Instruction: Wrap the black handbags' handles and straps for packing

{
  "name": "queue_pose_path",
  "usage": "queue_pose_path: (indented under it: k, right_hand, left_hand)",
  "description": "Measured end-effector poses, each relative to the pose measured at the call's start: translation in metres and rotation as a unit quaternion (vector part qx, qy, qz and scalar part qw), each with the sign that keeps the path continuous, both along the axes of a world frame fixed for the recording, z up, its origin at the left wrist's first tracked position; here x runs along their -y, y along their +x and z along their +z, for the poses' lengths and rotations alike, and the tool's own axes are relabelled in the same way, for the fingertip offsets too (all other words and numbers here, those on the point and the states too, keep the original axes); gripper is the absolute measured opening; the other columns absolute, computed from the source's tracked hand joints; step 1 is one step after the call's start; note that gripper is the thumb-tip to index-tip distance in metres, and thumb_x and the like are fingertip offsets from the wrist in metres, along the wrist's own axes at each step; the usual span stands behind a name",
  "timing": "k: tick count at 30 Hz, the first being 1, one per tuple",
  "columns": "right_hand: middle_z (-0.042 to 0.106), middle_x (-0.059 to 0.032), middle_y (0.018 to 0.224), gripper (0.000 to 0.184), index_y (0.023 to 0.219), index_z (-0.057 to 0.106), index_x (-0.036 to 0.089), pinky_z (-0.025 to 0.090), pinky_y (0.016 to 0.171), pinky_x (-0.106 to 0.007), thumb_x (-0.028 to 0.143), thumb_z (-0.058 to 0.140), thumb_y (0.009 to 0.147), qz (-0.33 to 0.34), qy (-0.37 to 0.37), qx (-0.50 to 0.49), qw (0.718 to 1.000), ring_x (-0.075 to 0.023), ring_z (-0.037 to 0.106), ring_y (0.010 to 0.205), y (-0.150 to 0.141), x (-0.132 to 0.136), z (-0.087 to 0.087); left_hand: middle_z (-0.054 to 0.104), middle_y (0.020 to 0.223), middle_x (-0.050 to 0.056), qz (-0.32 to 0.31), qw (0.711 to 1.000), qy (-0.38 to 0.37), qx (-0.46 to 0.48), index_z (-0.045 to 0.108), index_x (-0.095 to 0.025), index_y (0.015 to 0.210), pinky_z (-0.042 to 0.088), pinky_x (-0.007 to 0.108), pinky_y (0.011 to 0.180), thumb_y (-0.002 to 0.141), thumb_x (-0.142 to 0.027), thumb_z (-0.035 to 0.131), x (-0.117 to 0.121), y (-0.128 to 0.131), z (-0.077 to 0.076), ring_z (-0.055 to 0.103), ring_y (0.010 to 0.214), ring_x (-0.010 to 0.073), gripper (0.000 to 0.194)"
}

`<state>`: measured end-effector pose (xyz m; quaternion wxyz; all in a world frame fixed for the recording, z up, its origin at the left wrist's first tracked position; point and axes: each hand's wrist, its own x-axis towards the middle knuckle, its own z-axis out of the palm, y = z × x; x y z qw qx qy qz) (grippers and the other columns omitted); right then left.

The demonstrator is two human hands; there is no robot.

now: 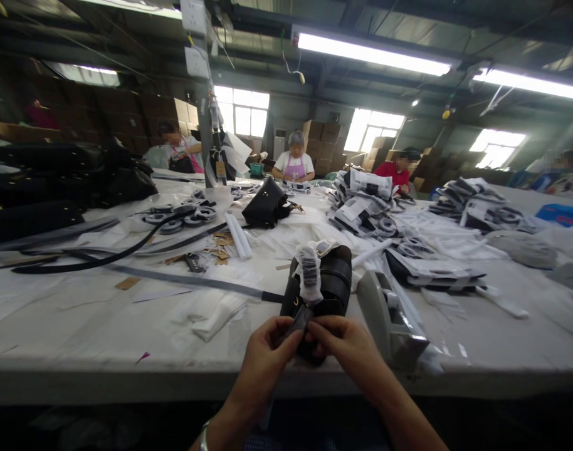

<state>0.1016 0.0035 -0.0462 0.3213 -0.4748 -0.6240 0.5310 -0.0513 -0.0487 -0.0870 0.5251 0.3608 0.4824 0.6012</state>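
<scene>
A small black handbag (331, 285) lies at the near edge of the white table (79, 332), with a white wrapped piece (310, 270) on top. My left hand (268, 351) and my right hand (347, 344) meet at the bag's near end. Both are closed in a pinch on a thin dark strip (299, 321) of the bag. A long black strap (192, 282) runs left from the bag across the table.
A grey tape dispenser (390, 316) stands just right of the bag. Wrapped straps, rings, paper tags and another black bag (266, 203) litter the table. Several people work at the far side. Black bags are piled at the far left.
</scene>
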Motion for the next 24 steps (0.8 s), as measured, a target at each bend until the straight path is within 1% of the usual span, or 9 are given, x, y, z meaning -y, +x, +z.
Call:
queue_pose_path:
  k: [2, 5, 8, 13, 15, 18, 20, 22, 24]
  right_hand:
    - [0.074, -0.0046, 0.076, 0.040, 0.087, 0.078, 0.016, 0.052, 0.058, -0.026, 0.053, 0.077, 0.070, 0.010, -0.051, -0.057, 0.997, -0.0135, 0.062, 0.056, 0.005, 0.000, -0.007]
    - [0.074, -0.0051, 0.078, 0.040, 0.089, 0.079, 0.016, 0.052, 0.062, -0.025, 0.051, 0.078, 0.070, 0.008, -0.068, -0.081, 0.994, -0.0131, 0.062, 0.060, 0.008, 0.003, -0.011]
    - [0.074, -0.0053, 0.078, 0.038, 0.089, 0.079, 0.015, 0.050, 0.061, -0.024, 0.050, 0.078, 0.071, 0.008, -0.069, -0.099, 0.993, -0.0127, 0.061, 0.062, 0.007, 0.008, -0.010]
    - [0.071, -0.0043, 0.076, 0.038, 0.084, 0.077, 0.015, 0.052, 0.065, -0.027, 0.050, 0.079, 0.070, 0.000, -0.128, -0.169, 0.977, -0.0117, 0.057, 0.060, 0.004, 0.011, -0.016]
    - [0.071, -0.0052, 0.077, 0.038, 0.084, 0.077, 0.015, 0.051, 0.063, -0.025, 0.051, 0.078, 0.071, -0.004, -0.118, -0.168, 0.979, -0.0124, 0.058, 0.061, 0.004, 0.012, -0.020]
    - [0.074, -0.0073, 0.078, 0.039, 0.086, 0.078, 0.015, 0.048, 0.061, -0.024, 0.052, 0.076, 0.074, -0.017, -0.054, -0.113, 0.992, -0.0163, 0.062, 0.068, 0.002, 0.013, -0.023]
    - [0.074, -0.0065, 0.075, 0.037, 0.084, 0.079, 0.016, 0.046, 0.059, -0.024, 0.051, 0.075, 0.075, -0.031, -0.012, -0.073, 0.997, -0.0168, 0.061, 0.066, 0.000, 0.014, -0.025]
    - [0.073, -0.0047, 0.068, 0.036, 0.082, 0.079, 0.016, 0.043, 0.056, -0.024, 0.051, 0.074, 0.076, -0.052, 0.003, -0.061, 0.997, -0.0154, 0.058, 0.060, -0.003, 0.016, -0.028]
    - [0.072, -0.0039, 0.067, 0.037, 0.084, 0.079, 0.016, 0.043, 0.057, -0.024, 0.051, 0.075, 0.075, -0.075, -0.017, -0.094, 0.993, -0.0151, 0.058, 0.059, -0.009, 0.018, -0.034]
  left_hand:
    - [0.060, 0.065, -0.002, -0.036, 0.998, -0.034, 0.033, 0.068, -0.014, 0.096, 0.032, 0.018, 0.046, 0.071, -0.043, 0.079, 0.000, -0.003, 0.000, 0.046, 0.051, 0.0078, 0.039]
    - [0.049, 0.056, -0.007, -0.084, 0.994, -0.049, 0.053, 0.067, -0.014, 0.098, 0.017, 0.017, 0.040, 0.072, -0.047, 0.077, -0.001, -0.006, 0.002, 0.029, 0.042, 0.0036, 0.043]
    - [0.045, 0.053, -0.008, -0.093, 0.994, -0.040, 0.049, 0.066, -0.014, 0.094, 0.014, 0.018, 0.039, 0.074, -0.050, 0.075, -0.001, -0.006, 0.005, 0.025, 0.041, 0.0033, 0.042]
    - [0.045, 0.050, -0.008, -0.111, 0.992, -0.050, 0.032, 0.063, -0.015, 0.081, 0.013, 0.018, 0.037, 0.074, -0.055, 0.072, -0.002, -0.008, 0.010, 0.026, 0.039, 0.0039, 0.042]
    - [0.042, 0.048, -0.008, -0.121, 0.991, -0.058, 0.030, 0.062, -0.015, 0.077, 0.012, 0.018, 0.036, 0.074, -0.054, 0.072, -0.002, -0.010, 0.012, 0.025, 0.038, 0.0037, 0.041]
    - [0.035, 0.044, -0.010, -0.134, 0.987, -0.077, 0.043, 0.060, -0.015, 0.073, 0.009, 0.019, 0.036, 0.075, -0.052, 0.072, -0.002, -0.013, 0.013, 0.019, 0.036, 0.0027, 0.039]
    - [0.031, 0.043, -0.011, -0.151, 0.982, -0.093, 0.065, 0.058, -0.016, 0.070, 0.007, 0.019, 0.035, 0.076, -0.052, 0.072, -0.001, -0.014, 0.011, 0.016, 0.036, 0.0023, 0.039]
    - [0.034, 0.045, -0.011, -0.166, 0.976, -0.106, 0.096, 0.059, -0.015, 0.071, 0.007, 0.019, 0.035, 0.075, -0.051, 0.073, -0.001, -0.014, 0.008, 0.015, 0.036, 0.0019, 0.038]
    - [0.042, 0.052, -0.008, -0.172, 0.971, -0.117, 0.120, 0.061, -0.015, 0.074, 0.006, 0.018, 0.035, 0.073, -0.050, 0.075, -0.001, -0.014, 0.006, 0.016, 0.038, 0.0013, 0.038]
